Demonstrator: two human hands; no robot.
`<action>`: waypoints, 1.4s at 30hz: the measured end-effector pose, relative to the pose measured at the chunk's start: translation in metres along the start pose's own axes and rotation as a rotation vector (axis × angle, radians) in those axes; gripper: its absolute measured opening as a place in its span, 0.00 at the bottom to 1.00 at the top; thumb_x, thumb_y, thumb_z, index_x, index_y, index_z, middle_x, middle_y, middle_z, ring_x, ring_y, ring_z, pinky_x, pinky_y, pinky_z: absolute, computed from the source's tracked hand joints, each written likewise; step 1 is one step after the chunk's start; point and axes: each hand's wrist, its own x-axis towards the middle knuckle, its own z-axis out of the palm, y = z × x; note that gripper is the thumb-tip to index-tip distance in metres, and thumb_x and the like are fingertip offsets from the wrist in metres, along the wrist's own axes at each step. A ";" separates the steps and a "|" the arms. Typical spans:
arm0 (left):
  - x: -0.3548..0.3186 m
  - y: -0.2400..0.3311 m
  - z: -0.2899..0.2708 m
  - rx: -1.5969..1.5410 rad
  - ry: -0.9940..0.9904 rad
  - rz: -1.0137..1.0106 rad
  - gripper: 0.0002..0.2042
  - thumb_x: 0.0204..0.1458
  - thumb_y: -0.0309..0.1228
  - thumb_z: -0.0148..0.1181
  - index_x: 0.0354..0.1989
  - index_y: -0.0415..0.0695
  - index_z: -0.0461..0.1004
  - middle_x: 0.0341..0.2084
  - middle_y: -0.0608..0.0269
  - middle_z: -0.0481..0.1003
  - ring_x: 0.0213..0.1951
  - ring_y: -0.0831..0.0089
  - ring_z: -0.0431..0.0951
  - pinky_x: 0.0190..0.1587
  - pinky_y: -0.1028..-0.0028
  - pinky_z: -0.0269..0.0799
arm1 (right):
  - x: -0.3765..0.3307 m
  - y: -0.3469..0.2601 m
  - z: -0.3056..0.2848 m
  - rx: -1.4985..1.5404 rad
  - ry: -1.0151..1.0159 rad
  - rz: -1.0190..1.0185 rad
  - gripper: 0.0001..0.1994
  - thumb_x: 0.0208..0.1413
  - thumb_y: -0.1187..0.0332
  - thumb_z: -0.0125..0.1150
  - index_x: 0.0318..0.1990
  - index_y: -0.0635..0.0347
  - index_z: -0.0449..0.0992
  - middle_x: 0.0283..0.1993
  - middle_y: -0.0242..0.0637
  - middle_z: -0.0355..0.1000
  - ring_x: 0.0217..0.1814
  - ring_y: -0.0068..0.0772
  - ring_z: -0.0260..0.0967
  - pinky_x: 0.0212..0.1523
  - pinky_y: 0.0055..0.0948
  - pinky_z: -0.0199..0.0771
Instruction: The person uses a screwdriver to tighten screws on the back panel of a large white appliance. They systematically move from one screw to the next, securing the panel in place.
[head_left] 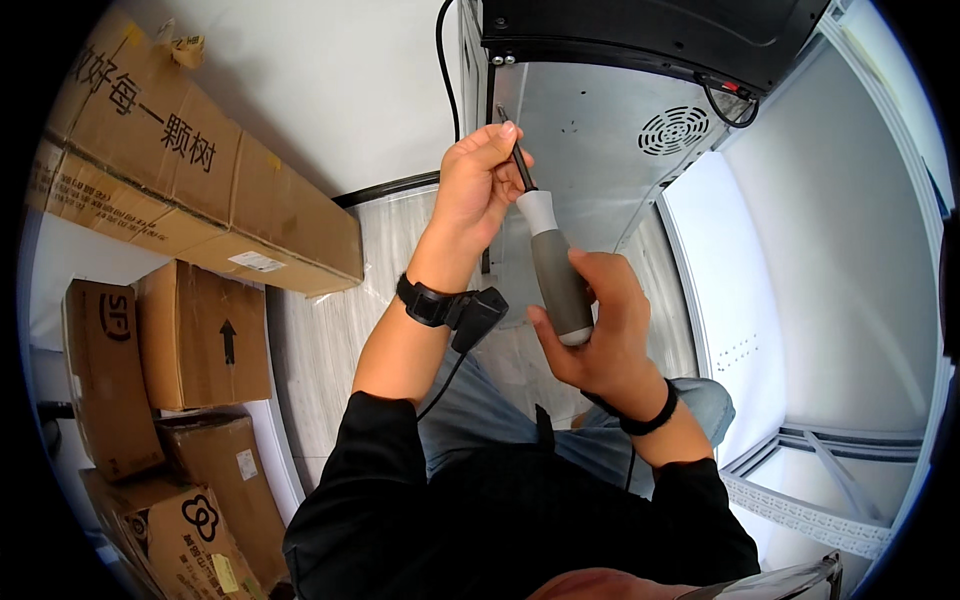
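A screwdriver with a thick grey handle and a dark shaft slants up and left in front of me. My left hand pinches its shaft close to the tip. Around the lower end of the handle, the fingers of my right hand are closed. The tip points at the left edge of a bare metal panel, beneath a black housing. Whether the tip touches a screw there is too small to tell.
Cardboard boxes are stacked along the left, with a long carton above them. The metal panel has a round vent. A black cable hangs beside the housing. On the right stands a white panel with a metal frame below.
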 end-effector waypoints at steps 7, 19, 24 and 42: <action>-0.006 0.011 0.017 0.008 0.010 -0.046 0.11 0.60 0.32 0.43 0.36 0.40 0.71 0.23 0.60 0.75 0.23 0.72 0.75 0.30 0.76 0.71 | 0.003 -0.006 0.005 0.087 0.088 0.128 0.29 0.40 0.56 0.73 0.43 0.68 0.66 0.28 0.42 0.70 0.22 0.38 0.69 0.22 0.29 0.69; -0.003 0.002 0.011 0.119 0.101 0.035 0.09 0.59 0.33 0.49 0.34 0.41 0.71 0.19 0.65 0.74 0.17 0.77 0.70 0.24 0.78 0.68 | 0.007 -0.021 -0.005 0.112 -0.207 0.363 0.37 0.42 0.53 0.71 0.52 0.67 0.59 0.32 0.45 0.70 0.30 0.39 0.71 0.30 0.30 0.71; 0.000 0.006 0.009 0.099 0.026 -0.011 0.13 0.60 0.35 0.44 0.34 0.39 0.72 0.19 0.63 0.74 0.18 0.75 0.70 0.25 0.77 0.68 | 0.004 -0.011 0.000 0.660 -0.236 0.671 0.31 0.50 0.69 0.63 0.59 0.61 0.51 0.35 0.41 0.70 0.31 0.27 0.68 0.31 0.25 0.68; 0.016 0.008 0.012 -0.039 0.099 -0.086 0.15 0.59 0.38 0.40 0.35 0.42 0.72 0.13 0.68 0.66 0.15 0.74 0.63 0.18 0.74 0.56 | 0.001 -0.016 -0.001 0.854 -0.249 0.701 0.29 0.54 0.65 0.57 0.59 0.62 0.51 0.24 0.37 0.68 0.25 0.29 0.67 0.28 0.29 0.63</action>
